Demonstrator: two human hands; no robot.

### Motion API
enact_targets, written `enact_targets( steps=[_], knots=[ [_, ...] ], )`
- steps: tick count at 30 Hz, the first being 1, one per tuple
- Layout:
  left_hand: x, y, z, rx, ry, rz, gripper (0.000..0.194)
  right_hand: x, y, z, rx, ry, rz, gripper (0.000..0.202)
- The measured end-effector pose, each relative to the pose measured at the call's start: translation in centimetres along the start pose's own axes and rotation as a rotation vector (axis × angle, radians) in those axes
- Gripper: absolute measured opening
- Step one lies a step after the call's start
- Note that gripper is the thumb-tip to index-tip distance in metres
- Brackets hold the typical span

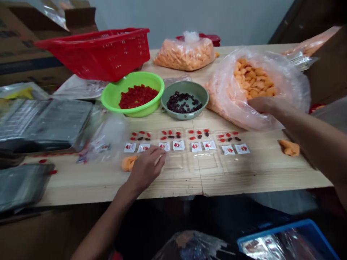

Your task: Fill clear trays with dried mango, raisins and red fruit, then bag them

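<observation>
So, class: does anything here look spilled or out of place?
Yes. An orange snack piece lies loose on the table, outside the open bag, and small red bits are scattered at the left.

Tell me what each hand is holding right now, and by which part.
The left hand rests on the clear trays, beside an orange piece; any grip is hidden. The right hand reaches into the open bag of orange snacks; fingers hidden.

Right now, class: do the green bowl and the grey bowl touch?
Apart. The head view shows bare tabletop between the green bowl and the grey bowl.
</observation>
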State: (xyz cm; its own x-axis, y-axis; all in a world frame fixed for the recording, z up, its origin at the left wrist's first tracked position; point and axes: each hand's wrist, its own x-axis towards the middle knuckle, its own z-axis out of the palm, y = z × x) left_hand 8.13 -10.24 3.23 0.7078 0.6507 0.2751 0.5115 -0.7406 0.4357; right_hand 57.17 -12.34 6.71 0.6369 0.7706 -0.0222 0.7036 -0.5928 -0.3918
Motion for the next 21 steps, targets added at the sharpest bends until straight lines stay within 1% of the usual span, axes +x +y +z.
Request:
enact_targets(
  steps=[2,3,4,5,7,8,9,10,11,13,14,16,17,18,19,21],
  knots=[
    [0.0,-0.8,-0.8,-0.043,0.033,-0.068,0.02,1.3,-0.8,-0.3,-0.163,-0.156,0.124,0.04],
    [0.0,-1.1,-1.2,-0.059,0.044,-0.085,0.021,1.7,-1.1,-0.8,-0.202,-0.191,0.149,0.039],
    [0.0,-1.3,-1.4,-0.07,0.052,-0.093,0.022,1.9,-1.4,-1.5,-0.193,-0.178,0.135,0.037],
    [0.2,-1.4,-1.6,-0.079,0.06,-0.093,0.023,1.8,-1.6,-2.4,-0.141,-0.132,0.089,0.033],
    [0.6,-1.4,-1.7,-0.106,0.075,-0.095,0.024,1.0,-1.9,-4.4,-0.005,-0.035,0.003,0.022],
    [1.0,-1.3,-1.6,-0.132,0.084,-0.102,0.023,0.2,-2.3,-5.3,0.103,0.002,-0.027,0.017],
    [1.6,-1.0,-1.4,-0.169,0.094,-0.111,0.023,-0.8,-2.8,-6.0,0.241,0.014,-0.055,0.012],
    [2.3,-0.5,-1.1,-0.219,0.101,-0.122,0.023,-2.0,-3.6,-6.4,0.412,-0.001,-0.087,0.006],
    [3.1,0.3,-0.7,-0.29,0.103,-0.131,0.022,-3.2,-4.7,-6.4,0.623,-0.043,-0.127,0.002],
    [5.2,2.5,0.4,-0.503,0.079,-0.159,0.02,-6.0,-7.5,-5.3,0.965,-0.216,-0.208,0.017],
    [6.2,3.7,1.0,-0.647,0.051,-0.181,0.021,-7.5,-9.1,-4.2,1.063,-0.326,-0.235,0.023],
    [8.3,5.6,2.3,-0.954,-0.004,-0.265,0.035,-10.5,-12.1,-1.6,1.155,-0.531,-0.263,0.034],
    [9.2,6.1,2.9,-1.059,-0.004,-0.298,0.04,-11.9,-13.3,-0.2,1.164,-0.613,-0.273,0.037],
    [9.8,6.4,3.4,-1.111,0.018,-0.32,0.044,-13.1,-14.3,1.2,1.155,-0.679,-0.288,0.038],
    [10.2,6.4,3.7,-1.111,0.057,-0.329,0.044,-14.1,-15.0,2.5,1.131,-0.73,-0.308,0.037],
    [10.1,5.7,3.7,-0.975,0.145,-0.318,0.036,-15.5,-15.9,4.5,1.053,-0.795,-0.361,0.032]
  ],
)
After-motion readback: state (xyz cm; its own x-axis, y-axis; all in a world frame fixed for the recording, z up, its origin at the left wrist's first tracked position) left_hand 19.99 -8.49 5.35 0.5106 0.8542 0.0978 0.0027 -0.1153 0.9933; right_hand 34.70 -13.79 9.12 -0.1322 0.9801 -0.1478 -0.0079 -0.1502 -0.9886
